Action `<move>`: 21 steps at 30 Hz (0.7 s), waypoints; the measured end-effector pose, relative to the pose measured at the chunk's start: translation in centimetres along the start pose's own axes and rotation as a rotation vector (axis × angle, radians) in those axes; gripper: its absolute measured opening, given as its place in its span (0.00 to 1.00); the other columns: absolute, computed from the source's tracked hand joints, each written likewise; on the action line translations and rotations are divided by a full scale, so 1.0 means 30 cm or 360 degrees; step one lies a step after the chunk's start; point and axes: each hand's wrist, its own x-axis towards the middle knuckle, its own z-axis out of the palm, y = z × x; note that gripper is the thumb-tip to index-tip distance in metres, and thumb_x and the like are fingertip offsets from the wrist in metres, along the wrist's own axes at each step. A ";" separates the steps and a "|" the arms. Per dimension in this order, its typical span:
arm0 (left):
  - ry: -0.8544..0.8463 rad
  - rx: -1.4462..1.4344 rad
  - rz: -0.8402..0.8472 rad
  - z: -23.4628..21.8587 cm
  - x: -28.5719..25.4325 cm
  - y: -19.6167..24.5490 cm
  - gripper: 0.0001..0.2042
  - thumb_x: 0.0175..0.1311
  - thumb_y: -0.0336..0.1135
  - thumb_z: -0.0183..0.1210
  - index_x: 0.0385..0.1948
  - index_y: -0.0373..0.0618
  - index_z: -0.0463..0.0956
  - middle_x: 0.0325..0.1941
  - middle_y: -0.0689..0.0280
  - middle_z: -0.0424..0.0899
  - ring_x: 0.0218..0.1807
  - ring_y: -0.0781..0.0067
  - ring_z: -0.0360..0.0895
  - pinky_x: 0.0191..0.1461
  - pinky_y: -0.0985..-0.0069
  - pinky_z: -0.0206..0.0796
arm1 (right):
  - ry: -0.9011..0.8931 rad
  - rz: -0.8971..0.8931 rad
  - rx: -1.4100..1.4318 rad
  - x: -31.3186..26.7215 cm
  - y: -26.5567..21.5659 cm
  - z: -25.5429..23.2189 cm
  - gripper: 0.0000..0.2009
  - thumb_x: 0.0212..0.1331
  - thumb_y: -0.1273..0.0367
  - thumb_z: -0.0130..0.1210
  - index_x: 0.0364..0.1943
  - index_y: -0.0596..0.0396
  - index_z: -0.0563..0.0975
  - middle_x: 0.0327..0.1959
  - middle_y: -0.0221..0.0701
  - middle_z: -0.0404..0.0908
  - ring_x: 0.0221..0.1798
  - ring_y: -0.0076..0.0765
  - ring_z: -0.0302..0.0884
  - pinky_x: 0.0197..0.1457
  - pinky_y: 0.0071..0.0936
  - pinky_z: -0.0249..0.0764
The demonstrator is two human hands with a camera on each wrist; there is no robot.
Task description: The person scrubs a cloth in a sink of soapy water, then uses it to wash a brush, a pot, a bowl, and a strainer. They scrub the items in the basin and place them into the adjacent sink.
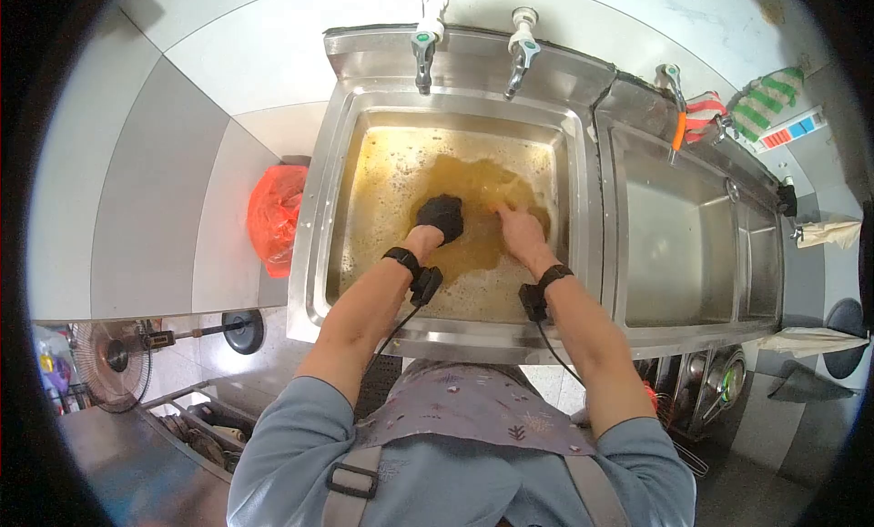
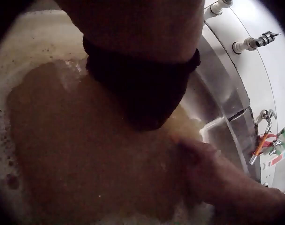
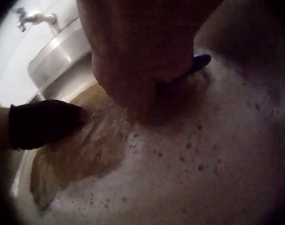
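Note:
A black glove covers my left hand (image 1: 441,219), which reaches into the brownish, foamy water (image 1: 469,177) of the left sink basin (image 1: 341,208). Its fingers are under the murky surface, so I cannot tell what they hold. My bare right hand (image 1: 521,228) is close by on the right, its fingertips dipping into the same water. In the right wrist view, the rounded end of a dark blue handle (image 3: 202,61) sticks out from the grip of the right hand (image 3: 137,79); the rest is hidden by the hand and water. The gloved hand (image 3: 46,123) is across from it.
Two taps (image 1: 423,58) (image 1: 521,63) stand over the basin's back edge. A second basin (image 1: 674,236) adjoins on the right, under a tap with an orange hose (image 1: 679,126). Striped cloths (image 1: 767,102) hang behind it. A red plastic bag (image 1: 276,219) sits left of the sink.

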 end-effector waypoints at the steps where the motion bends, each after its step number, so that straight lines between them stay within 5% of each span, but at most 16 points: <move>1: -0.0026 0.0007 0.0073 -0.005 -0.008 -0.003 0.14 0.61 0.38 0.54 0.43 0.47 0.85 0.48 0.51 0.86 0.48 0.47 0.84 0.53 0.55 0.75 | -0.0062 -0.0132 -0.0061 -0.008 -0.023 -0.043 0.22 0.63 0.74 0.45 0.62 0.47 0.71 0.47 0.53 0.77 0.43 0.64 0.82 0.46 0.53 0.79; 3: -0.0096 0.0019 0.0142 -0.020 -0.020 0.002 0.14 0.61 0.39 0.54 0.42 0.46 0.86 0.47 0.51 0.87 0.48 0.47 0.84 0.53 0.56 0.76 | -0.0119 -0.0256 -0.0134 -0.028 -0.042 -0.091 0.23 0.63 0.74 0.45 0.64 0.44 0.71 0.48 0.52 0.76 0.42 0.63 0.81 0.46 0.53 0.79; 6: -0.0210 0.0083 0.0258 -0.060 -0.003 -0.007 0.14 0.61 0.40 0.54 0.38 0.46 0.87 0.44 0.51 0.87 0.46 0.48 0.85 0.52 0.57 0.76 | 0.0060 -0.0176 -0.0151 -0.024 -0.057 -0.133 0.25 0.62 0.74 0.47 0.65 0.37 0.72 0.44 0.48 0.76 0.40 0.61 0.82 0.46 0.51 0.80; 8: -0.0263 0.0132 0.0325 -0.086 0.006 -0.015 0.13 0.61 0.40 0.54 0.36 0.47 0.87 0.42 0.51 0.88 0.45 0.48 0.85 0.51 0.57 0.76 | 0.0312 -0.0403 -0.0078 -0.049 -0.084 -0.213 0.28 0.61 0.75 0.49 0.66 0.34 0.72 0.43 0.46 0.76 0.39 0.60 0.81 0.46 0.51 0.80; 13: -0.0032 0.0166 0.0263 -0.224 0.015 -0.024 0.13 0.62 0.42 0.55 0.33 0.46 0.88 0.40 0.52 0.88 0.44 0.46 0.85 0.50 0.58 0.77 | 0.0234 -0.0405 -0.0132 -0.080 -0.163 -0.411 0.28 0.59 0.77 0.51 0.65 0.36 0.72 0.45 0.47 0.77 0.41 0.60 0.82 0.46 0.50 0.80; 15: 0.0603 0.0186 0.0680 -0.113 0.061 -0.171 0.14 0.65 0.42 0.53 0.37 0.48 0.87 0.44 0.54 0.88 0.47 0.49 0.84 0.52 0.60 0.76 | 0.0194 -0.0408 -0.0138 -0.101 -0.179 -0.483 0.28 0.59 0.77 0.51 0.66 0.37 0.72 0.47 0.48 0.77 0.42 0.60 0.82 0.45 0.50 0.81; 17: 0.0435 0.0169 0.0483 -0.349 0.002 -0.051 0.11 0.62 0.41 0.57 0.33 0.48 0.86 0.40 0.56 0.87 0.42 0.50 0.84 0.46 0.57 0.76 | 0.0548 -0.0475 0.0103 -0.125 -0.199 -0.541 0.27 0.61 0.76 0.49 0.66 0.39 0.71 0.46 0.48 0.78 0.42 0.61 0.81 0.45 0.49 0.81; 18: 0.0633 0.0042 0.0523 -0.405 -0.031 -0.028 0.10 0.63 0.40 0.57 0.33 0.48 0.86 0.39 0.56 0.87 0.42 0.51 0.84 0.46 0.58 0.76 | 0.0636 -0.0482 0.0218 -0.147 -0.219 -0.567 0.25 0.63 0.75 0.48 0.66 0.40 0.71 0.46 0.46 0.78 0.43 0.61 0.81 0.44 0.48 0.81; 19: 0.0835 -0.0086 0.0562 -0.437 -0.049 -0.020 0.09 0.63 0.39 0.57 0.34 0.48 0.86 0.38 0.57 0.87 0.42 0.52 0.84 0.45 0.58 0.76 | 0.0644 -0.0475 0.0215 -0.145 -0.200 -0.525 0.25 0.63 0.75 0.48 0.66 0.40 0.71 0.46 0.46 0.78 0.43 0.61 0.81 0.44 0.48 0.81; 21: 0.0818 -0.0548 0.0572 -0.457 -0.060 -0.021 0.09 0.61 0.39 0.56 0.32 0.49 0.85 0.39 0.55 0.87 0.42 0.49 0.83 0.46 0.56 0.74 | 0.0676 -0.0429 0.0343 -0.140 -0.139 -0.412 0.24 0.63 0.74 0.48 0.64 0.40 0.73 0.46 0.45 0.80 0.44 0.59 0.82 0.45 0.47 0.81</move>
